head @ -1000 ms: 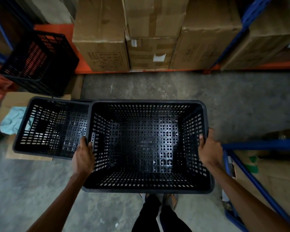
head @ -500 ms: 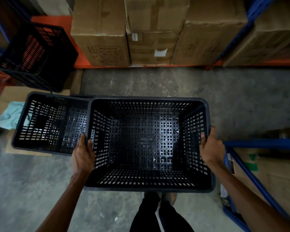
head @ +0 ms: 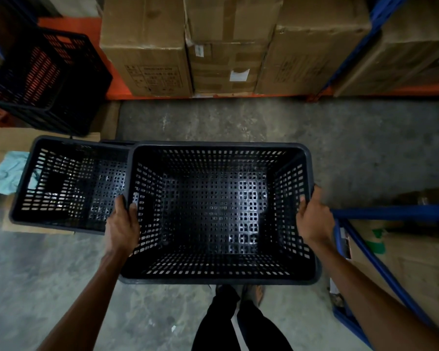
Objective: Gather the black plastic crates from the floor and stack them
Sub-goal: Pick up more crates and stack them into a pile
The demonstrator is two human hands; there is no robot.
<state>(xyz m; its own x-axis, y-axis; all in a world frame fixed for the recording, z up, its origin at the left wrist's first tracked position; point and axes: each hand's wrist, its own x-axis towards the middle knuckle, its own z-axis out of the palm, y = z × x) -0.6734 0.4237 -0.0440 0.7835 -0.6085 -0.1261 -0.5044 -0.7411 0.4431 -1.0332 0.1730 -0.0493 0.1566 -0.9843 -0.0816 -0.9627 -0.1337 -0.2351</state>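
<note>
i carry the held crate (head: 213, 211) off the floor (head: 238, 122), its long axis running side to side between my grips. left grip (head: 122, 224) curls over its left rim, right grip (head: 313, 219) over its right. the second crate (head: 69, 183) sits just to the left, nearest my left grip, so i judge the move goes leftward.

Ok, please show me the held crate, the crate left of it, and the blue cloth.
held crate (head: 213, 211): head view, on its perforated bottom.
left crate (head: 69, 188): head view, on its perforated inside.
blue cloth (head: 9, 171): head view, on its crumpled middle.
</note>
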